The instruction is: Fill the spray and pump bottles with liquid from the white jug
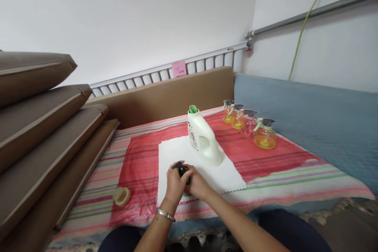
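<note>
Both of my hands are wrapped round a small dark bottle with a black pump or spray top (180, 168), near the front edge of a white cloth (171, 149). My left hand (174, 181) closes on it from the left, its fingers up by the black top. From the other side my right hand (196, 183) grips it; most of the bottle's body is hidden by the fingers. Just beyond stands a large pale green jug (211, 151) with a handle and an uncapped neck, a green spout showing in it. A pale yellowish cap (121, 196) lies to the left on red film.
Several clear spray bottles, one with orange liquid (265, 141), stand in a row at the right. Stacked brown cushions (44, 130) rise on the left. Behind are a brown backrest (165, 100) and a radiator (206, 63); a blue-covered backrest (301, 122) is right.
</note>
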Tool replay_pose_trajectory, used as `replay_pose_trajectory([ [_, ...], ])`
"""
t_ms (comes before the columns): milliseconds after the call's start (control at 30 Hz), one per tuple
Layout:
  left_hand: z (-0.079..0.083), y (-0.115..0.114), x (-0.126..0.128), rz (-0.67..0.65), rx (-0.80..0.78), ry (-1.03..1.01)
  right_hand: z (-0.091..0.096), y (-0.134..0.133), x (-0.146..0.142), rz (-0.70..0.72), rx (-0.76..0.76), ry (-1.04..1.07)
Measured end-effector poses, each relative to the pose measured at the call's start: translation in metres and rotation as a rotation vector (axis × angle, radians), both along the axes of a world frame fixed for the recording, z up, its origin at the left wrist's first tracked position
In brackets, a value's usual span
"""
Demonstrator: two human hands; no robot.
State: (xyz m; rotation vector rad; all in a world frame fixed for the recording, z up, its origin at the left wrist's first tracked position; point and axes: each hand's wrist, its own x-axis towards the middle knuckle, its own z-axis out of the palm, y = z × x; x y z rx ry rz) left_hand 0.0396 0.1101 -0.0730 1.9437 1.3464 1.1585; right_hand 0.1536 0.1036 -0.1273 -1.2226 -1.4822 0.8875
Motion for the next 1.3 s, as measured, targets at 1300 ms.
replay_pose_trajectory([
  [1300,0.08,-0.007,-0.023,0.123,0.007,-0.745,0.004,-0.005,0.002,-0.059,-0.076,-0.136],
])
